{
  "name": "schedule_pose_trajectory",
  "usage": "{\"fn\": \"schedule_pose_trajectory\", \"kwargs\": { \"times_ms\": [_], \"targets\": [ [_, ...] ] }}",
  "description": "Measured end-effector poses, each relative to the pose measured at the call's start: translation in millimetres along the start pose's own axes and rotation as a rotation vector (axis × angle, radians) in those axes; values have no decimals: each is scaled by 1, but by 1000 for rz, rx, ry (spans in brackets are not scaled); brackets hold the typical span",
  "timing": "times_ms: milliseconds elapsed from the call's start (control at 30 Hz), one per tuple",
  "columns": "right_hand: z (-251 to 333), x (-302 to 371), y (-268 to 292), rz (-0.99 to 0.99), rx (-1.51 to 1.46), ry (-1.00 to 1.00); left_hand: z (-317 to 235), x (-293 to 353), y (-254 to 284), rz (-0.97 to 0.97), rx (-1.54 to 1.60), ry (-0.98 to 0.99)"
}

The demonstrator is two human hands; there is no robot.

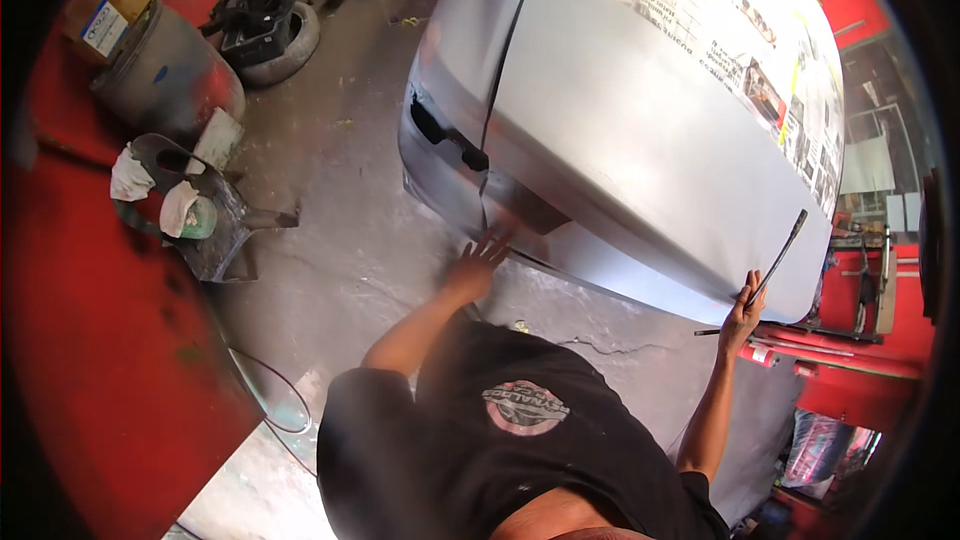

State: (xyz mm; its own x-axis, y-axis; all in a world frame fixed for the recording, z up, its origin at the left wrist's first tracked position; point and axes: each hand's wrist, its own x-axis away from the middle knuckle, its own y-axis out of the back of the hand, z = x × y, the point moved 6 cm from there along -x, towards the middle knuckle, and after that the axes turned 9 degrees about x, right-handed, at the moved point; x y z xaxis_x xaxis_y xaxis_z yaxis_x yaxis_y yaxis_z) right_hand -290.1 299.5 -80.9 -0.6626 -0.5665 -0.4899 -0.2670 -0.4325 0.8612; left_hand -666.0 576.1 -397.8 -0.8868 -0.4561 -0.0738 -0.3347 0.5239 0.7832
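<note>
A car's rear end in matte grey fills the upper middle, its broad trunk lid [600,110] lying below newspaper [690,0] that covers the glass. My left hand [483,262] is at the lower edge of the bodywork, fingers spread and holding nothing. Whether its fingertips touch the panel I cannot tell. Above it is a dark, empty lamp opening [440,132]. My right hand [742,315] is at the lid's right corner, closed around a thin dark rod [783,252] that slants up over the panel. A short dark end shows left of that hand.
To the left, a plastic chair [225,215] bears a tub [195,217] and white cloths. Behind it are a grey drum [170,70] with a cardboard box [110,10] and a tyre [285,45]. A hose [290,380] crosses the floor. Red shelving [880,360] lines the right side.
</note>
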Motion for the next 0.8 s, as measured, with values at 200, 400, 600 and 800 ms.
{"fn": "schedule_pose_trajectory", "kwargs": {
  "times_ms": [200,400,600,800],
  "targets": [
    [-18,11,-10,19,9,4,-2,-22,17,-125,232,-17],
    [-10,13,-23,48,23,-11,18,-32,31,-558,525,231],
    [4,2,-24,17,-35,28,10,-43,110,-870,591,305],
    [-10,11,-24,11,-36,44,-2,-77,159,-1073,821,252]
  ]
}}
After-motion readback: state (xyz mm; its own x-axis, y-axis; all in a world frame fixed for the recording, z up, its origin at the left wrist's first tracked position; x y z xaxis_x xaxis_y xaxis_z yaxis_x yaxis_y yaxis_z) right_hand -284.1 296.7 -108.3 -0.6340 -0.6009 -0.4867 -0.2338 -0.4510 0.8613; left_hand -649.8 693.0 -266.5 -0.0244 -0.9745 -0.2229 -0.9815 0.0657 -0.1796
